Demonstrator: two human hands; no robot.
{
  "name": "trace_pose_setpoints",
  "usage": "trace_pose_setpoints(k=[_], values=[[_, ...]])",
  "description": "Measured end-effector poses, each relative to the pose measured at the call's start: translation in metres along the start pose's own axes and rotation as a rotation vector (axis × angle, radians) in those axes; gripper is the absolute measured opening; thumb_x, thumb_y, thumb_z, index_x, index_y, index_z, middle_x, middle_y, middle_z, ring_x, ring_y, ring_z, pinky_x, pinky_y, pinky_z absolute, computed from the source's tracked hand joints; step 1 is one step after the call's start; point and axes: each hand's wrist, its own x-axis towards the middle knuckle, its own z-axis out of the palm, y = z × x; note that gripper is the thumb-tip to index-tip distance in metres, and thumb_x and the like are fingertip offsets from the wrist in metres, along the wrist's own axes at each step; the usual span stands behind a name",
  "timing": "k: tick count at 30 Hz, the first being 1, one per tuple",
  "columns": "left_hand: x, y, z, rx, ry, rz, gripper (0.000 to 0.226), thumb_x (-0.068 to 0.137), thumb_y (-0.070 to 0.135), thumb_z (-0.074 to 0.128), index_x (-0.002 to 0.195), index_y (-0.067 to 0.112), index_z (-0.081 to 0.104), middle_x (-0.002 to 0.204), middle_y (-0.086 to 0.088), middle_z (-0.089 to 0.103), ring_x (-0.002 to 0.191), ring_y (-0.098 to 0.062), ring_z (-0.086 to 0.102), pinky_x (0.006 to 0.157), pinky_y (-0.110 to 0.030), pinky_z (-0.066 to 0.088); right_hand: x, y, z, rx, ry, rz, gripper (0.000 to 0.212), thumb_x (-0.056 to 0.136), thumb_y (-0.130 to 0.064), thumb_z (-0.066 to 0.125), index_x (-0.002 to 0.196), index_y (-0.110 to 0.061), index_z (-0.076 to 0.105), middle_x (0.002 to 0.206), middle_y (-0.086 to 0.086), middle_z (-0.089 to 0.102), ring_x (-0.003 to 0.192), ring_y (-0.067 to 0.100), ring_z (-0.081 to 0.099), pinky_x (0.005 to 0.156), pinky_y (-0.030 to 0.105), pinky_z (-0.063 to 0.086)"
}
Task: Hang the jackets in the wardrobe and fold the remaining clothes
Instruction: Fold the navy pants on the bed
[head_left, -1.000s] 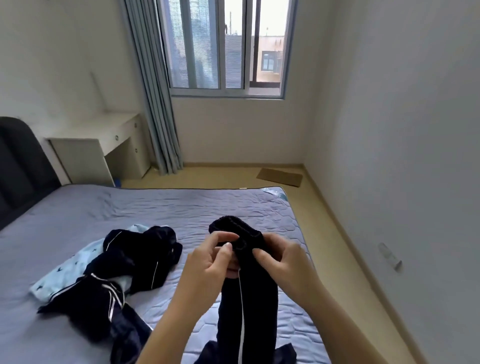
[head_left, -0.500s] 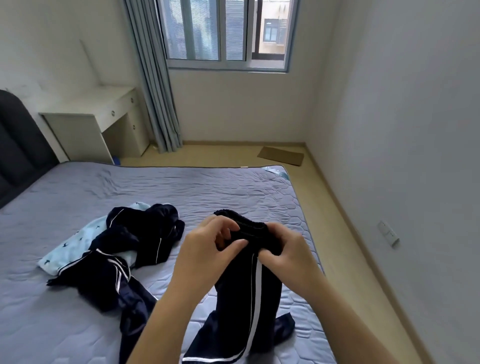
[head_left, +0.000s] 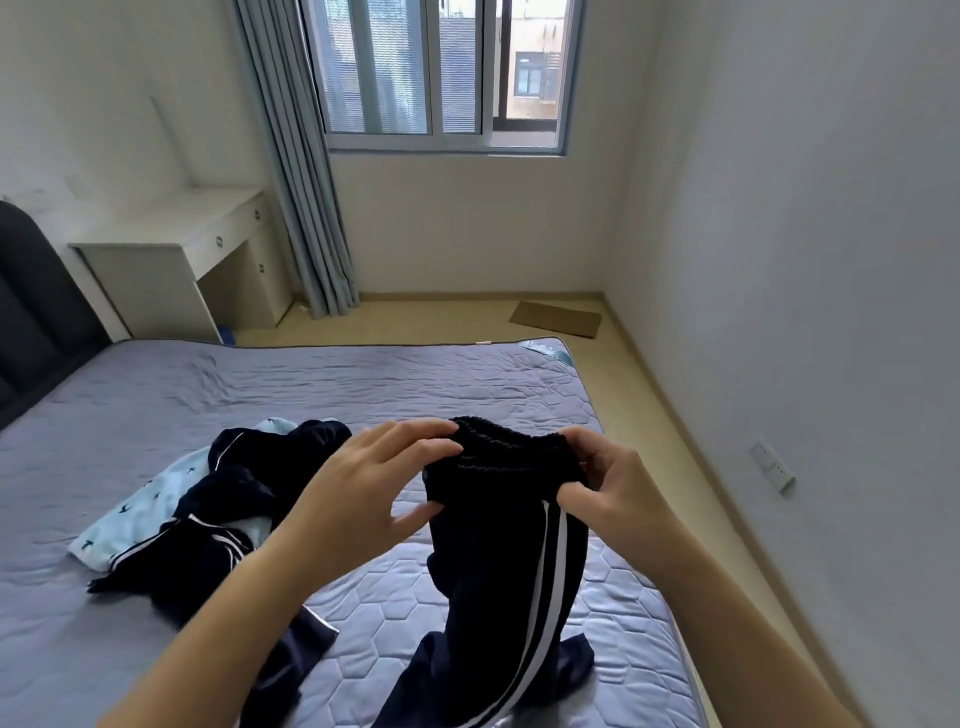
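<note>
Left hand (head_left: 374, 486) and right hand (head_left: 610, 491) parted; trousers (head_left: 498, 571) hang waistband-up.

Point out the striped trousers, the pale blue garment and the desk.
striped trousers (head_left: 483, 545), head view, dark cloth below the waistband.
pale blue garment (head_left: 135, 519), head view, printed cloth.
desk (head_left: 176, 223), head view, white top.

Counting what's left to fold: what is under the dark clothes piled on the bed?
A light blue patterned garment shows beneath the dark pile, sticking out at its edge. Anything else under the pile is covered.
</note>
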Motion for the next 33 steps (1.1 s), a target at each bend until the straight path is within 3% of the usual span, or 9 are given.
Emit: trace_pose_setpoints(k=[4, 8, 11, 16, 19, 22, 25, 30, 33], values=[[0.021, -0.011, -0.016, 0.141, -0.147, 0.234, 0.024, 0.087, 0.043, 0.057, 0.101, 0.025, 0.052, 0.104, 0.01, 0.064, 0.089, -0.011, 0.061, 0.076, -0.023, 0.039, 0.006, -0.006, -0.006, -0.034, -0.033, 0.0, 0.032, 0.066, -0.001, 0.051, 0.09, -0.018, 0.064, 0.072, -0.014, 0.061, 0.068, 0.004, 0.054, 0.065, 0.015, 0.044], [0.044, -0.018, -0.045, 0.254, -0.236, 0.343, 0.02, 0.09, 0.045, 0.045, 0.096, 0.026, 0.047, 0.087, 0.013, 0.063, 0.076, -0.011, 0.059, 0.071, -0.026, 0.038, 0.012, -0.019, -0.019, -0.309, -0.156, -0.211, 0.063, 0.074, 0.006, 0.054, 0.126, -0.031, 0.051, 0.12, -0.01, 0.059, 0.092, 0.011, 0.06, 0.082, 0.024, 0.049], [0.055, -0.017, -0.06, 0.28, -0.227, 0.344, 0.019, 0.092, 0.045, 0.042, 0.098, 0.027, 0.046, 0.088, 0.013, 0.062, 0.078, -0.01, 0.059, 0.072, -0.024, 0.039, 0.021, -0.032, -0.032, -0.685, -0.275, -0.494, 0.063, 0.075, 0.003, 0.057, 0.127, -0.032, 0.051, 0.141, -0.016, 0.043, 0.122, 0.012, 0.052, 0.09, 0.03, 0.051], [0.069, -0.013, -0.076, 0.321, -0.208, 0.405, 0.02, 0.092, 0.046, 0.042, 0.095, 0.026, 0.046, 0.084, 0.015, 0.061, 0.075, -0.011, 0.058, 0.068, -0.03, 0.046, 0.037, -0.051, -0.046, -1.041, -0.436, -0.587, 0.024, 0.081, -0.024, 0.053, 0.103, -0.032, 0.056, 0.11, -0.018, 0.051, 0.078, 0.008, 0.053, 0.063, 0.034, 0.051], [0.081, -0.016, -0.09, 0.332, -0.219, 0.382, 0.021, 0.09, 0.049, 0.045, 0.094, 0.028, 0.049, 0.083, 0.017, 0.062, 0.077, -0.007, 0.06, 0.071, -0.032, 0.047, 0.047, -0.06, -0.05, -1.187, -0.523, -0.574, 0.01, 0.081, -0.033, 0.053, 0.09, -0.028, 0.054, 0.097, -0.016, 0.049, 0.073, 0.007, 0.049, 0.057, 0.034, 0.049], [0.091, -0.024, -0.113, 0.251, -0.195, 0.284, 0.027, 0.088, 0.058, 0.044, 0.095, 0.033, 0.05, 0.083, 0.021, 0.063, 0.076, 0.004, 0.053, 0.078, -0.033, 0.047, 0.064, -0.082, -0.065, -1.132, -0.554, -0.494, 0.017, 0.084, -0.036, 0.049, 0.093, -0.027, 0.06, 0.098, -0.016, 0.053, 0.081, 0.01, 0.055, 0.065, 0.034, 0.052], [0.111, -0.022, -0.141, 0.18, -0.167, 0.234, 0.031, 0.084, 0.063, 0.047, 0.096, 0.036, 0.055, 0.086, 0.024, 0.064, 0.077, 0.012, 0.048, 0.085, -0.026, 0.043, 0.082, -0.12, -0.077, -0.942, -0.532, -0.432, 0.016, 0.086, -0.023, 0.059, 0.1, -0.027, 0.068, 0.094, -0.013, 0.057, 0.085, 0.012, 0.058, 0.073, 0.023, 0.05], [0.16, 0.0, -0.197, 0.095, -0.146, 0.286, 0.024, 0.08, 0.056, 0.06, 0.084, 0.032, 0.059, 0.089, 0.018, 0.056, 0.089, 0.0, 0.051, 0.081, -0.016, 0.039, 0.105, -0.189, -0.076, -0.709, -0.466, -0.475, 0.015, 0.083, -0.018, 0.064, 0.086, -0.033, 0.065, 0.083, -0.012, 0.056, 0.078, 0.01, 0.058, 0.072, 0.021, 0.05], [0.184, 0.008, -0.234, -0.176, -0.106, 0.06, 0.026, 0.075, 0.045, 0.071, 0.071, 0.024, 0.057, 0.107, 0.008, 0.055, 0.089, -0.005, 0.06, 0.075, -0.014, 0.047, 0.12, -0.222, -0.083, -0.544, -0.317, -0.522, 0.017, 0.078, -0.008, 0.063, 0.085, -0.023, 0.062, 0.089, -0.001, 0.059, 0.083, 0.012, 0.063, 0.075, 0.025, 0.054]])
